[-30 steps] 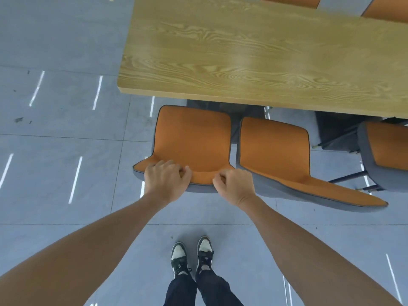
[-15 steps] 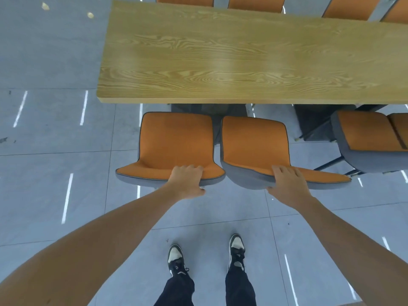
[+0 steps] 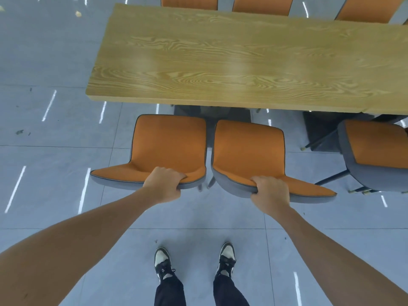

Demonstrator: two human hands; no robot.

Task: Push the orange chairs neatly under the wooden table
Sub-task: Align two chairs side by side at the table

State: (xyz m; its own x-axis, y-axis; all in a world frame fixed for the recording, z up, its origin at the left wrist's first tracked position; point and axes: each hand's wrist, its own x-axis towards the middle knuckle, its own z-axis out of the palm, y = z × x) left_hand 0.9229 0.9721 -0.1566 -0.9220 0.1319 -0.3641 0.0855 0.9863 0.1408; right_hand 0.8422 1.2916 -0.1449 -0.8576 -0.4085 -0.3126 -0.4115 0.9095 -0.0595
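Two orange chairs with grey shells stand side by side in front of the wooden table, their seats hidden under its near edge. My left hand grips the top edge of the left chair's backrest, fingers curled over it. My right hand grips the top edge of the right chair's backrest in the same way. The right chair sits slightly turned, with its backrest edge slanting down to the right.
A third orange chair stands at the right, partly under the table. More orange chairs line the table's far side. Grey tiled floor lies open to the left. My two feet stand behind the chairs.
My right hand left the left chair, moved onto the right chair's backrest and curled round its edge. My left hand shifted right along its backrest and still grips it.
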